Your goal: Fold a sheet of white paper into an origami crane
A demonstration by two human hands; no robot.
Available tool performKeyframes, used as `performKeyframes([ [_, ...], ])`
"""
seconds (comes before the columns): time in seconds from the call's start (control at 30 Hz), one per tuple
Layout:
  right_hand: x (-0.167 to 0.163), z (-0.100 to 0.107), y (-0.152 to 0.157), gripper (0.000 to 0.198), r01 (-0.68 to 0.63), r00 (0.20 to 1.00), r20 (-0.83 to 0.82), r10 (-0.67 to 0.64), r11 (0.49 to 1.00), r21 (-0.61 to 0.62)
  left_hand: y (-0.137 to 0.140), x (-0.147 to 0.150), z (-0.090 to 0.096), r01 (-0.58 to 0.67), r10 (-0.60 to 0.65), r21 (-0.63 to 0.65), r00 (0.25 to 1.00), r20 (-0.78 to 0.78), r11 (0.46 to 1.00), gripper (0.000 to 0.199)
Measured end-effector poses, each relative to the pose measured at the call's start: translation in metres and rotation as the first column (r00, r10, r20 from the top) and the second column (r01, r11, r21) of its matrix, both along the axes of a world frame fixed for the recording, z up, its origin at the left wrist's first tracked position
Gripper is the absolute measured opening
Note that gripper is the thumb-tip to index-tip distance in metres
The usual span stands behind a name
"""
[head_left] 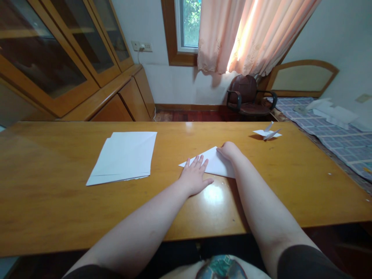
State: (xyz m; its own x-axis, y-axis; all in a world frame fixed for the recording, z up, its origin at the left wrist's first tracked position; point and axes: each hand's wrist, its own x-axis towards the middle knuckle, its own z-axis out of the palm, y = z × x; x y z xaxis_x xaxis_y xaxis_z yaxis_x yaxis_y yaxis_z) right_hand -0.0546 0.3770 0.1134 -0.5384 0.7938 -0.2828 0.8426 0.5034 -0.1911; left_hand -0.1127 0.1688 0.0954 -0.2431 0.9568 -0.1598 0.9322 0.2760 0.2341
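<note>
A white sheet of paper (218, 163), folded into a triangle, lies on the wooden table in front of me. My left hand (195, 176) rests flat near its left corner, with the fingers spread over the paper and the thumb on the table. At the upper right edge of the triangle is my right hand (228, 151), its fingers curled down and partly hidden behind the back of the hand. It touches the paper there. The right corner of the paper is covered by my right forearm.
A stack of white paper (124, 155) lies on the left of the table (58, 209). A folded paper crane (267, 133) stands near the far right edge. Beyond are a wooden cabinet (128, 93), an office chair (245, 95) and a bed (325, 124).
</note>
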Motion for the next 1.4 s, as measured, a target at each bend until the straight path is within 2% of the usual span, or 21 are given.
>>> performKeyframes([
  [0.4, 0.002, 0.001, 0.001, 0.038, -0.030, 0.999, -0.019, 0.029, 0.999, -0.014, -0.001, 0.000, 0.001, 0.005, -0.005, 0.006, 1.000, -0.020, 1.000, 0.085],
  [0.9, 0.000, 0.000, 0.000, 0.041, -0.005, 1.000, -0.002, 0.005, 1.000, 0.001, -0.001, 0.003, 0.001, -0.033, 0.033, -0.012, 0.999, -0.020, 0.999, 0.086],
  [1.27, -0.001, 0.007, -0.004, 0.042, 0.021, 0.999, 0.044, -0.021, 1.000, -0.004, 0.000, 0.003, 0.000, -0.027, 0.027, -0.017, 1.000, -0.009, 1.000, 0.089],
  [1.33, 0.000, 0.010, -0.010, 0.044, 0.041, 0.997, 0.064, -0.042, 0.999, 0.016, 0.000, 0.003, -0.001, -0.026, 0.026, -0.014, 1.000, -0.009, 1.000, 0.089],
  [1.4, 0.001, 0.017, -0.019, 0.044, 0.047, 0.997, 0.056, -0.053, 0.994, 0.099, 0.000, 0.002, -0.003, -0.023, 0.023, -0.002, 1.000, -0.012, 1.000, 0.090],
])
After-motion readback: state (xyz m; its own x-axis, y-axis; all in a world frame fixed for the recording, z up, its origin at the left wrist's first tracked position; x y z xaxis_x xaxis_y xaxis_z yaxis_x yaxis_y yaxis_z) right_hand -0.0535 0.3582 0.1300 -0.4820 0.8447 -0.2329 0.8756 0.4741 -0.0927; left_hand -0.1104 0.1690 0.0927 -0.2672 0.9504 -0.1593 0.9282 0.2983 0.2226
